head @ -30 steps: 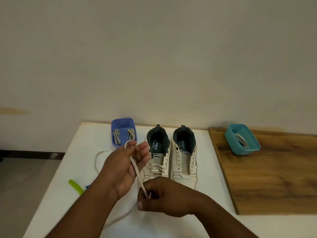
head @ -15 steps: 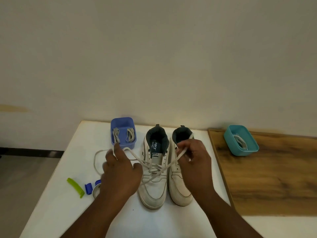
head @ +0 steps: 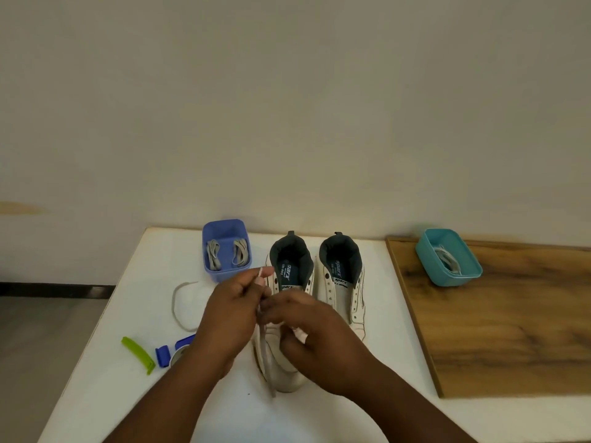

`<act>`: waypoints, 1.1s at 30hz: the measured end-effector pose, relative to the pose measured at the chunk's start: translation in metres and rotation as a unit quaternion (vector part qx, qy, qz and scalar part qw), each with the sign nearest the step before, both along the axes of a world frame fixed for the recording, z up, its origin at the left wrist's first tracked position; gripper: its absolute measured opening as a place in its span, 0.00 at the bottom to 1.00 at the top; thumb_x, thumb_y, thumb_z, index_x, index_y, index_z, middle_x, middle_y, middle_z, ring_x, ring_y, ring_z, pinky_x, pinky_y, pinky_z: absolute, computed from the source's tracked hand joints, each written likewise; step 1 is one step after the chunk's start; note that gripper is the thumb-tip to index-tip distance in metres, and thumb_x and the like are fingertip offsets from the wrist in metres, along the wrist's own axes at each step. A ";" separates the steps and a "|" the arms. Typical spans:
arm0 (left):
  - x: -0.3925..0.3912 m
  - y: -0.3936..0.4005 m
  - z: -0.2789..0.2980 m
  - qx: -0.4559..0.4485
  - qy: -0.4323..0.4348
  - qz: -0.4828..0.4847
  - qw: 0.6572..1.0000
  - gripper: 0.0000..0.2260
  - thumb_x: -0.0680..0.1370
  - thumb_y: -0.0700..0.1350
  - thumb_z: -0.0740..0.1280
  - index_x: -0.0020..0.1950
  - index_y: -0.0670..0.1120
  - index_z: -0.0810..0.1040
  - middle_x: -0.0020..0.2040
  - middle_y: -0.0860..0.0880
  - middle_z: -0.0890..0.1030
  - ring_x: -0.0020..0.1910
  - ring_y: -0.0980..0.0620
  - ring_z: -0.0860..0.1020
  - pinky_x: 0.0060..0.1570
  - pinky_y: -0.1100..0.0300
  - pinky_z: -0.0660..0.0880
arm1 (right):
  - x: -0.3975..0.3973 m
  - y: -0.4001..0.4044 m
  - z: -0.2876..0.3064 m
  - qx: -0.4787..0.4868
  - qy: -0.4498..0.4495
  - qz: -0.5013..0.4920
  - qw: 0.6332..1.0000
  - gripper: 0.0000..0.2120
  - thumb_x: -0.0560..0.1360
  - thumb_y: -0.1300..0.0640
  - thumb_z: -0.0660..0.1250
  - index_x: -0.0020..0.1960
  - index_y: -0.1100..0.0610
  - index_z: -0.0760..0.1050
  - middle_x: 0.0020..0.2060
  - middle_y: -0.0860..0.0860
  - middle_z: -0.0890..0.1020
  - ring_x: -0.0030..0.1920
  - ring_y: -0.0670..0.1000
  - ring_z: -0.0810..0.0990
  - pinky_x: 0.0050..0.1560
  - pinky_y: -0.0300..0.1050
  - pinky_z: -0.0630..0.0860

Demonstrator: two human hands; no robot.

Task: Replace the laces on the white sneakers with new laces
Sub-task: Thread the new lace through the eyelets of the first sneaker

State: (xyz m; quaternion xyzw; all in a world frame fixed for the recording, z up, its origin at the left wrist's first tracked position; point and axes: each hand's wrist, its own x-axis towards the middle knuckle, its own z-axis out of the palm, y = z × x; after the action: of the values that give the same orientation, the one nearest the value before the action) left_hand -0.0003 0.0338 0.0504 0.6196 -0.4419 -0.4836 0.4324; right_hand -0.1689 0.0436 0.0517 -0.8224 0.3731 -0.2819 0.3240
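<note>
Head view: my left hand (head: 228, 314) and right hand (head: 315, 327) each pinch the lace (head: 265, 356) over the left sneaker (head: 289, 375) on the table (head: 128, 398). Lacing underway; next, thread an eyelet.

A plain cream wall (head: 287, 107) is seen across the upper part of the view, marked by a faint brownish stain (head: 22, 207) at the far left. A white worktop (head: 134, 314) is set against it, and a wood-grain board (head: 511, 330) is laid along its right side. To the left, a grey-beige floor (head: 41, 346) is bounded by a dark skirting strip (head: 54, 290). The scene is lit softly and evenly.
</note>
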 end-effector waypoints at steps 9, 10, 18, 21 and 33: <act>-0.010 -0.003 -0.022 -0.133 -0.295 -0.026 0.946 0.08 0.80 0.55 0.65 0.56 0.59 0.82 0.44 0.61 0.82 0.43 0.61 0.79 0.44 0.69 0.72 | -0.027 -0.020 -0.032 0.068 0.127 -0.324 0.935 0.05 0.77 0.46 0.71 0.47 0.45 0.77 0.37 0.42 0.81 0.38 0.43 0.79 0.43 0.40 0.79; -0.012 -0.005 -0.026 -0.148 -0.328 -0.022 0.933 0.08 0.80 0.55 0.66 0.55 0.59 0.83 0.45 0.59 0.83 0.44 0.59 0.79 0.45 0.65 0.74 | -0.025 -0.019 -0.035 0.070 0.143 -0.313 0.936 0.03 0.78 0.47 0.70 0.49 0.45 0.78 0.39 0.42 0.81 0.39 0.43 0.79 0.44 0.39 0.78; -0.028 -0.011 -0.042 -0.141 -0.541 -0.003 0.829 0.05 0.76 0.56 0.71 0.51 0.62 0.85 0.48 0.55 0.81 0.53 0.48 0.75 0.52 0.45 0.67 | -0.028 -0.020 -0.044 0.072 0.177 -0.296 0.936 0.09 0.80 0.49 0.67 0.60 0.46 0.79 0.49 0.43 0.84 0.47 0.44 0.81 0.52 0.41 0.79; -0.031 -0.011 -0.044 -0.135 -0.538 -0.002 0.832 0.03 0.74 0.55 0.73 0.47 0.61 0.85 0.60 0.52 0.78 0.66 0.44 0.70 0.63 0.40 0.63 | -0.028 -0.021 -0.047 0.088 0.175 -0.293 0.936 0.09 0.80 0.46 0.68 0.58 0.46 0.80 0.48 0.43 0.84 0.47 0.44 0.81 0.53 0.42 0.79; -0.047 -0.020 -0.050 -0.070 -0.490 -0.033 0.868 0.09 0.72 0.48 0.77 0.44 0.64 0.84 0.73 0.51 0.69 0.78 0.40 0.56 0.71 0.33 0.51 | -0.033 -0.022 -0.059 0.100 0.134 -0.283 0.945 0.11 0.79 0.45 0.67 0.59 0.45 0.82 0.51 0.42 0.85 0.50 0.45 0.82 0.57 0.46 0.80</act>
State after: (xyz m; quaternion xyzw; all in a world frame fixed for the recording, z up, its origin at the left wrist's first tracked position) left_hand -0.0472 0.0142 0.0001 0.7300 -0.6499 -0.1000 0.1861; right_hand -0.2017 0.0214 -0.0074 -0.6769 0.6565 -0.2103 0.2581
